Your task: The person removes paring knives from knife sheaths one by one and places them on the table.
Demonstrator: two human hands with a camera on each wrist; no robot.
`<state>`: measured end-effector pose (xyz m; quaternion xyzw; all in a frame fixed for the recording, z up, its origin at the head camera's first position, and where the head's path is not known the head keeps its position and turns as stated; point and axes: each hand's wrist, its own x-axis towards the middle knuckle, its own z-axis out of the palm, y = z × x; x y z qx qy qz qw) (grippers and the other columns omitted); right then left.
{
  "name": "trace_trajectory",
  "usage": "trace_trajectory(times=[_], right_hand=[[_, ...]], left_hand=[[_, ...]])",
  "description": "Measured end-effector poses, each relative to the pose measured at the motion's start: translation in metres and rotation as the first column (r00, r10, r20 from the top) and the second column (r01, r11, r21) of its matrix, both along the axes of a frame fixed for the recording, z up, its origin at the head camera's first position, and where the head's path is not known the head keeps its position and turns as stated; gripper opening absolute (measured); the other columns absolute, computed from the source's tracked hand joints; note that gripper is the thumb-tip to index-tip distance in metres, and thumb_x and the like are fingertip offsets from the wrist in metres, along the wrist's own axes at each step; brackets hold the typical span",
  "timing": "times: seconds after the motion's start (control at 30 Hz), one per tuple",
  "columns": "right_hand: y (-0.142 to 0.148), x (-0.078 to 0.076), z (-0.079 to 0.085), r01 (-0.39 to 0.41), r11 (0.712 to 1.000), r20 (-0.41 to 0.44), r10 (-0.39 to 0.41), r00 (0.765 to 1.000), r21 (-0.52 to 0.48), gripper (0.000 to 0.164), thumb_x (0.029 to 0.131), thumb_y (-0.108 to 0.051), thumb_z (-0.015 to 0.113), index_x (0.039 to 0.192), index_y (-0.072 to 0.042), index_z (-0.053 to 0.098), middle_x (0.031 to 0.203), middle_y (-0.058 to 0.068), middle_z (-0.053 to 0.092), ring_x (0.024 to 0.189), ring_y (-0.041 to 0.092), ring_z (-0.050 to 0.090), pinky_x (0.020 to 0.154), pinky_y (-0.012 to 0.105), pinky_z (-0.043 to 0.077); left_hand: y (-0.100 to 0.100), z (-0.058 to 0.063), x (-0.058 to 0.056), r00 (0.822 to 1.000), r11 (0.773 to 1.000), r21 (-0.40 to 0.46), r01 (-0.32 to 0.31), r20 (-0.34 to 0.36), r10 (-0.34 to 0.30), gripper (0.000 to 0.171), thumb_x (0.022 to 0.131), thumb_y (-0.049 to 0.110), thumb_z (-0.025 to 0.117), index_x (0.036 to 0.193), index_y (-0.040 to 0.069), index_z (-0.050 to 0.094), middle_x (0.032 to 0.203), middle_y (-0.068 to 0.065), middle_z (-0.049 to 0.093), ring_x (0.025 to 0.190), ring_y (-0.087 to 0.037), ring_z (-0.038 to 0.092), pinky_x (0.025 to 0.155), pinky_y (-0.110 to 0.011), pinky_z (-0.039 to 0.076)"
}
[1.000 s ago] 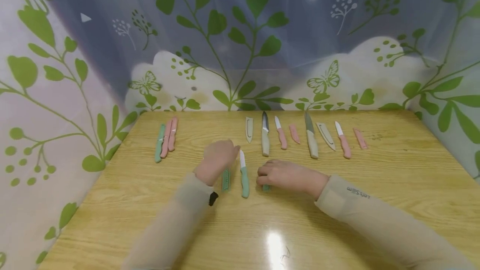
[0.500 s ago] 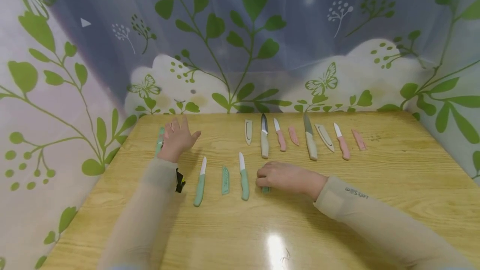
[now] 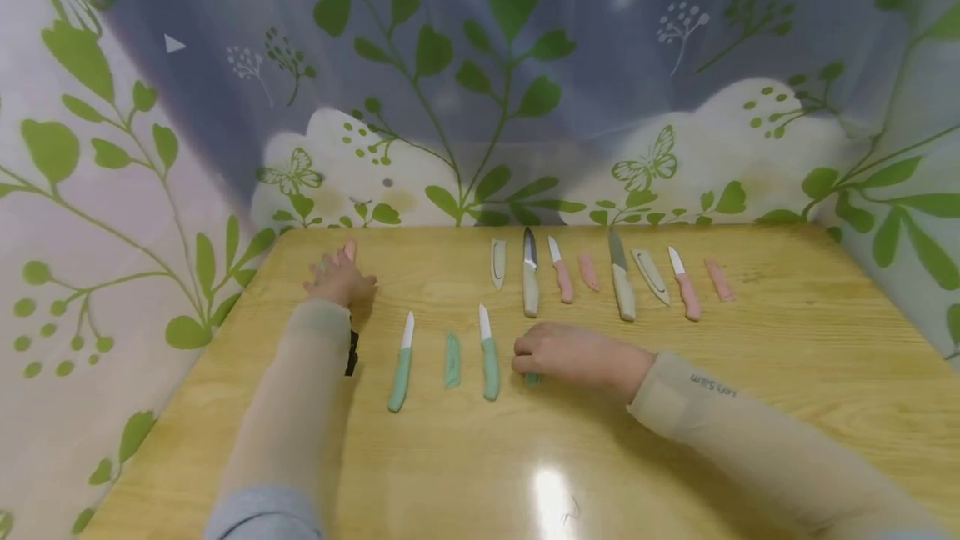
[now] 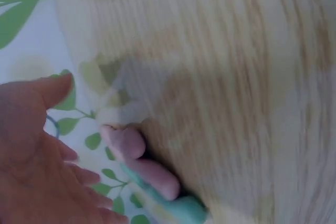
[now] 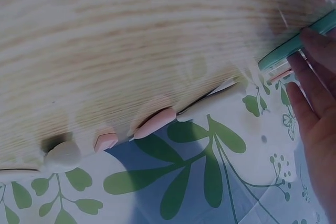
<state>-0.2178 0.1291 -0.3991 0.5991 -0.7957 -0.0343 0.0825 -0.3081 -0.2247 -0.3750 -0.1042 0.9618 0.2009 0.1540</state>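
Observation:
My left hand (image 3: 337, 280), fingers spread, is over the group of knives at the table's far left. It hides most of them in the head view; one pink knife (image 3: 349, 249) shows past the fingers. In the left wrist view two pink handles (image 4: 160, 179) and a green handle (image 4: 190, 209) lie side by side, just off the fingertips. My right hand (image 3: 573, 351) pinches a green knife sheath (image 5: 286, 50) on the table, mostly covered by the fingers in the head view. To its left lie a bare green-handled knife (image 3: 489, 365), a green sheath (image 3: 452, 361) and another green-handled knife (image 3: 400, 373).
Along the back of the wooden table (image 3: 480, 473) lie beige-handled knives (image 3: 531, 286), pink-handled knives (image 3: 687, 294), beige sheaths (image 3: 650, 276) and pink sheaths (image 3: 720, 279). Bare blades point toward the patterned cloth (image 3: 420, 90) behind.
My left hand has left a green-handled knife lying beside the green sheath and moved left to the group of knives. My right hand has stayed on its sheath.

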Motion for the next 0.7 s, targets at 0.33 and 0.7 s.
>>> trace_trajectory(times=[0.33,0.7], right_hand=[[-0.002,0.005,-0.001,0.041,0.999,-0.005,-0.041,0.999,0.022,0.016,0.090,-0.003,0.064,0.095,-0.018,0.062,0.095,-0.004,0.060,0.086,0.010,0.057,0.082,0.027,0.049],[-0.002,0.004,0.000,0.038,0.999,-0.016,-0.038,0.999,0.035,0.016,0.090,-0.004,0.064,0.096,-0.018,0.062,0.095,-0.003,0.061,0.086,0.011,0.058,0.082,0.028,0.049]], left_hand=[[-0.007,-0.020,-0.003,0.999,1.000,-0.023,-0.016,0.049,0.017,0.082,0.102,0.038,0.037,0.148,-0.012,-0.009,0.152,-0.039,-0.012,0.141,-0.054,-0.013,0.115,-0.063,0.001],[-0.004,-0.031,-0.012,0.998,0.983,-0.180,0.020,-0.057,-0.031,0.053,0.104,0.020,0.029,0.143,-0.016,0.029,0.152,-0.039,0.009,0.142,-0.055,0.004,0.114,-0.063,0.012]])
